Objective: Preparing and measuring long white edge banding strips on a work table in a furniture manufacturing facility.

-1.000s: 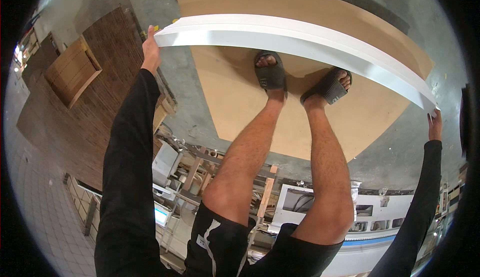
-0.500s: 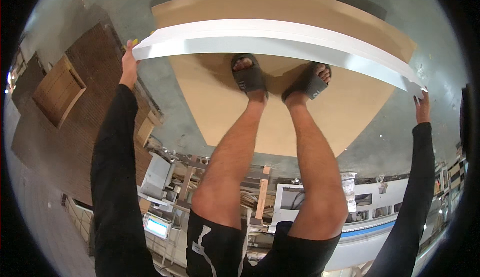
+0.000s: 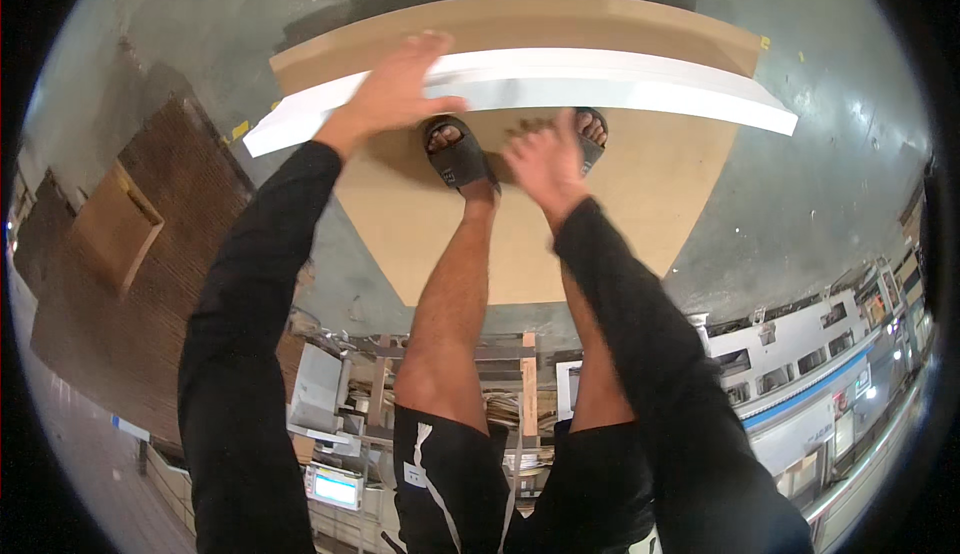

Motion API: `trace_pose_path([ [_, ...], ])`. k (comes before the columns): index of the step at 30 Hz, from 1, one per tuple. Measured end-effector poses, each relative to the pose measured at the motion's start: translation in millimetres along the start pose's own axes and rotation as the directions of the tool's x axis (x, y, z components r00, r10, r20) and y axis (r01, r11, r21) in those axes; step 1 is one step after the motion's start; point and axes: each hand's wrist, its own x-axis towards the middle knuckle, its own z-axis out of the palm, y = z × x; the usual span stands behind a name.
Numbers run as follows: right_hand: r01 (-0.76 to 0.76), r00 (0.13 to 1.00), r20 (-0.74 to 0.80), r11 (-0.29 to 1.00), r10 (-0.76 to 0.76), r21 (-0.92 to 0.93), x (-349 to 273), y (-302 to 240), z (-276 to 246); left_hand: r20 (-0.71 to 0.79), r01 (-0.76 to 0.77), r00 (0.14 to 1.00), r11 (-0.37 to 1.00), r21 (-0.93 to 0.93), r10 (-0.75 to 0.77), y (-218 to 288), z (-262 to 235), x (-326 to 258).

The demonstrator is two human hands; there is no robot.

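Observation:
A long white board with a pale front edge spans the far part of a large tan sheet. My left hand is over the board's left half, thumb out to the side and fingers stretched. It overlaps the board in view; whether it touches I cannot tell. My right hand is in front of the board's near edge, between my feet, thumb up and fingers apart though blurred by motion. Neither hand grips anything.
My feet in dark slides stand on the tan sheet. Brown ribbed sheets lie on the floor at left, with a smaller tan panel on them. Behind me are a lit screen, a wooden rack and a long white machine.
Both hands have let go of the board's two ends and come inward, the right one farther. The board has shifted left in view and its right end now shows free.

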Motion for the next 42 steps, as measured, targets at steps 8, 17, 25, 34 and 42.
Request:
trace_pose_path([
  [8, 0.308, 0.940, 0.032, 0.887, -0.339, 0.344, 41, 13, 46, 0.301, 0.090, 0.953, 0.970, -0.224, -0.019, 108, 35, 118],
  [17, 0.308, 0.945, -0.029, 0.861, -0.324, 0.404, 43, -6, 31, 0.318, 0.155, 0.944, 0.971, -0.183, -0.091, 128, 56, 129],
  [25, 0.323, 0.945, -0.055, 0.892, -0.323, 0.316, 44, -8, 30, 0.267, 0.140, 0.959, 0.978, -0.153, -0.095, 129, 54, 131],
  [34, 0.418, 0.908, -0.103, 0.863, -0.406, 0.284, 33, -14, 48, 0.253, 0.132, 0.962, 0.985, -0.114, -0.100, 134, 48, 131],
  [42, 0.431, 0.902, -0.147, 0.861, -0.406, 0.270, 33, -9, 58, 0.267, 0.102, 0.962, 0.982, -0.162, -0.056, 115, 49, 122],
])
